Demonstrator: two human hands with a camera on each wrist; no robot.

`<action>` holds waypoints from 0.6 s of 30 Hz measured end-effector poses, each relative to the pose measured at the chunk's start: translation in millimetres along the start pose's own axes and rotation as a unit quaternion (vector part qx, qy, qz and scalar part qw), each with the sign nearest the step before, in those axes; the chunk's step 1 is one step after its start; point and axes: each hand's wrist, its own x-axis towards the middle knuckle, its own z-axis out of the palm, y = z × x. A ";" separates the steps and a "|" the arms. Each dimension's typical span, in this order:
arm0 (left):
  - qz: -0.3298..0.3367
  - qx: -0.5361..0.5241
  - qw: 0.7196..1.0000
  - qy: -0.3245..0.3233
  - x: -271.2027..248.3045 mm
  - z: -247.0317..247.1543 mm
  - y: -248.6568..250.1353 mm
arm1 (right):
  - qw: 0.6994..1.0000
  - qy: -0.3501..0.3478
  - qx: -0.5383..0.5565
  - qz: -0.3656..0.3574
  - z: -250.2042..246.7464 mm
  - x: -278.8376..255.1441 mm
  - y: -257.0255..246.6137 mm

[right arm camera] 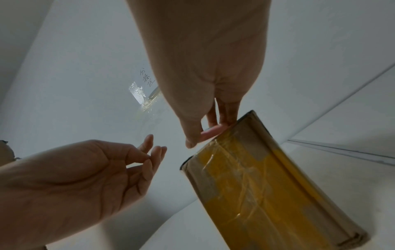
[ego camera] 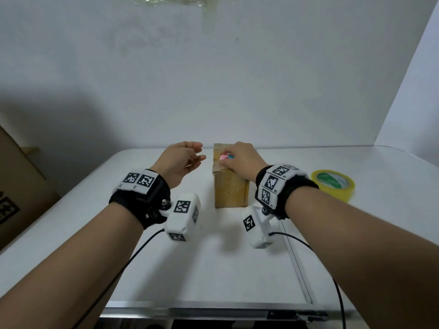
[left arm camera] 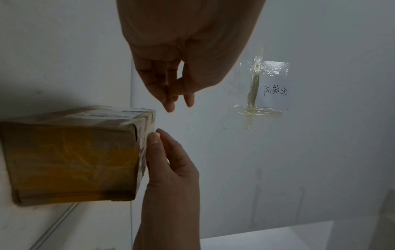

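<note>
While the brown cardboard box (ego camera: 230, 191), oblong and wrapped in yellowish clear tape, lies flat near the middle of the white tabletop (ego camera: 213, 269), its far end is met from above by the right hand (ego camera: 242, 160). A small pink and blue tool (ego camera: 224, 157) is pinched between the thumb and curled fingers of that hand and is held against the taped top edge of the box. In the right wrist view the pink body of the tool (right arm camera: 211, 132) is seen pressed between thumb and fingertips just at the box's upper rim (right arm camera: 245, 121). What kind of tool it is cannot be told.

The left hand (ego camera: 180, 160) is held above the tabletop just left of the box's far end, apart from it. Its fingers are loosely curled and nothing is held in them, with the palm turned toward the box; this is confirmed in the right wrist view (right arm camera: 96, 177).

A roll of yellow tape (ego camera: 332, 184) with a green inner face is set on the tabletop to the right of the box, beyond the right wrist. A large brown carton (ego camera: 21, 186) is seen at the left edge, beside the tabletop. A white paper note (left arm camera: 275, 91) with handwriting is fixed to the wall (ego camera: 213, 79) with strips of clear tape.
</note>
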 end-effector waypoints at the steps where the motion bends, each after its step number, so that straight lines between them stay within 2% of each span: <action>1: 0.002 0.004 1.000 0.000 -1.3 1.3 1.9 | 1.000 0.016 0.017 -0.004 -0.8 -0.5 0.4; 6: 0.021 0.028 0.999 -0.015 -4.2 18.9 11.1 | 0.987 0.136 0.089 0.016 -21.1 1.3 14.9; 11: 0.079 0.108 0.990 -0.049 -6.6 69.5 14.0 | 0.926 0.258 0.244 0.130 -60.6 -22.3 75.9; 15: 0.107 0.160 0.977 -0.089 -4.0 130.6 1.0 | 0.904 0.315 0.206 0.204 -75.7 -52.6 149.7; 18: 0.116 0.201 0.964 -0.133 -3.1 177.2 -15.8 | 0.918 0.280 0.129 0.248 -88.6 -71.5 189.1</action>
